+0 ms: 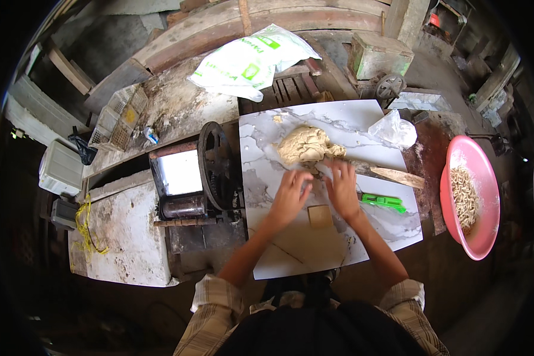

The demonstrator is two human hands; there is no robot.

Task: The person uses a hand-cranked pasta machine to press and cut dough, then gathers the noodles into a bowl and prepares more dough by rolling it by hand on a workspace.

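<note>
A large lump of pale dough [302,144] lies on the marble-patterned board [267,237]. Just on the near side of it, my left hand [289,193] hovers low with fingers curved and thumb apart. Close by on the right, my right hand [342,188] has its fingers stretched toward the dough's near edge and slightly blurred. I see nothing held in either hand; the spot between the fingertips is partly hidden. A small tan square piece [320,216] rests below the hands. To the right lie a green-handled cutter [383,203] and a flat wooden stick [399,177].
Left of the board stands a roller machine with a flywheel [215,166]. A pink basin [491,202] at the right holds many small curled pieces. A clear plastic bag [393,129] sits at the board's far right; a white-green sack [243,62] lies behind, beside a plastic basket [115,121].
</note>
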